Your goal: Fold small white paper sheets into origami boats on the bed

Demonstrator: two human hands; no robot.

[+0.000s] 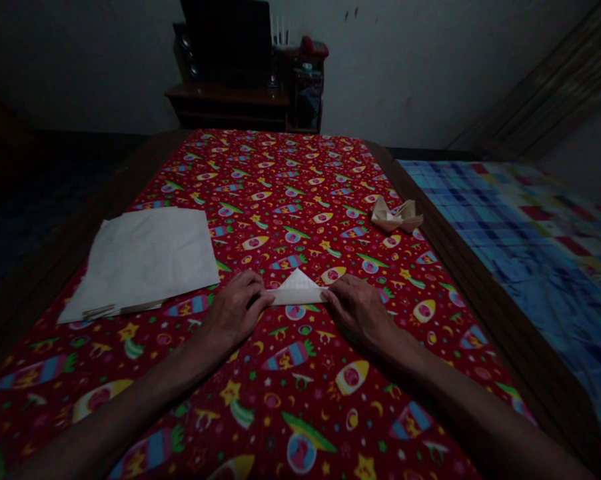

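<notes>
Head view, from the left: a stack of pale paper sheets (153, 257) with uneven edges lies on the red rocket-print cloth (285, 347). Near its right side is the left hand (238, 300), its grip — thumb and fingers together — clamped on the left end of a folded paper (298, 291). That folded paper sits between the two hands, over the cloth, a triangular peak pointing away from the person and a straight band along the near edge. The right hand (358, 303) pinches the band's other end, thumb and fingers closed on it. Farther off, a brownish folded-paper figure (396, 217) stands near the cloth's right edge; beyond spreads a blue checked sheet (500, 247).
</notes>
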